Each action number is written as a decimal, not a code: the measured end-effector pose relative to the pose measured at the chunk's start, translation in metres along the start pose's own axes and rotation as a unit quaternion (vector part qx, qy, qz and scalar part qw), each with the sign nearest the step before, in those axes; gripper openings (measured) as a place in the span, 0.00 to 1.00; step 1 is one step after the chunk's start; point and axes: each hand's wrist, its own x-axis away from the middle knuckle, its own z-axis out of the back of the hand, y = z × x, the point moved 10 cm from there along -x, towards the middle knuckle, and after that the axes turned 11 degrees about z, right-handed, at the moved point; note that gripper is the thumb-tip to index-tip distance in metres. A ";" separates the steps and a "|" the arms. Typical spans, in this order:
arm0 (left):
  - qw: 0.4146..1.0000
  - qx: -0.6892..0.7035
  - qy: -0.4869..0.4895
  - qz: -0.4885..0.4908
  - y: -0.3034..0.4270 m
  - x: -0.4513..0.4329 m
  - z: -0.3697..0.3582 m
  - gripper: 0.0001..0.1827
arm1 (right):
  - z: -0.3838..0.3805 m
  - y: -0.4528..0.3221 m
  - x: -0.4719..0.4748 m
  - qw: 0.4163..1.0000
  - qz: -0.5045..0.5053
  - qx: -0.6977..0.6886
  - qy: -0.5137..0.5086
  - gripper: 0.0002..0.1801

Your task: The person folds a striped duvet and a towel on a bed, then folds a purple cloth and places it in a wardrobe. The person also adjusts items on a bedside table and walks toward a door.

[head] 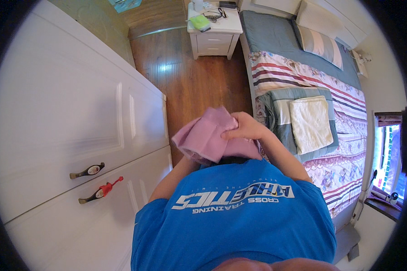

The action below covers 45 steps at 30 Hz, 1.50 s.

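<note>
Folded pink cloth (pixel 205 133), bunched in loose layers, is held up in front of my blue T-shirt (pixel 237 230). My right hand (pixel 246 127) grips its right side, with the thumb lying over the top layer. My left forearm (pixel 181 172) reaches up beneath the cloth's left part. The left hand itself is hidden behind the fabric, so its grip does not show. To the right of the cloth is the bed, where a folded cream cloth (pixel 312 123) lies on a folded green and white quilt (pixel 281 137).
A white wardrobe (pixel 88 84) stands close on the left; a red item hangs from one handle (pixel 96 193). Ahead, a white nightstand (pixel 214 44) holds glasses and a green packet (pixel 200 23). Wooden floor (pixel 207 84) runs between wardrobe and bed. A striped pillow (pixel 320 45) lies at the headboard.
</note>
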 end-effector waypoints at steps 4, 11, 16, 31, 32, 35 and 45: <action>0.977 -0.128 0.121 -0.118 0.016 -0.006 0.020 0.27 | 0.032 0.006 -0.010 0.965 0.017 -0.205 0.165 0.24; 0.900 0.434 -0.003 0.048 0.005 -0.017 0.040 0.35 | 0.050 0.011 -0.011 0.849 -0.049 -0.406 0.334 0.28; 0.981 0.163 0.101 0.019 0.026 -0.010 0.042 0.28 | 0.034 0.038 -0.011 0.821 -0.054 -0.430 0.371 0.28; 0.961 0.254 0.021 0.106 0.051 0.013 0.051 0.21 | 0.020 0.012 -0.021 0.958 -0.027 -0.230 0.170 0.31; 0.962 0.255 0.020 0.101 0.055 0.012 0.051 0.21 | 0.003 0.011 -0.020 0.944 -0.055 -0.297 0.132 0.33; 0.966 0.222 -0.021 0.129 0.051 0.008 0.051 0.22 | -0.026 0.005 -0.010 0.920 -0.110 -0.367 0.078 0.38; 0.997 -0.037 0.009 0.070 0.037 -0.009 0.059 0.21 | -0.045 0.008 -0.008 0.898 -0.133 -0.415 0.064 0.30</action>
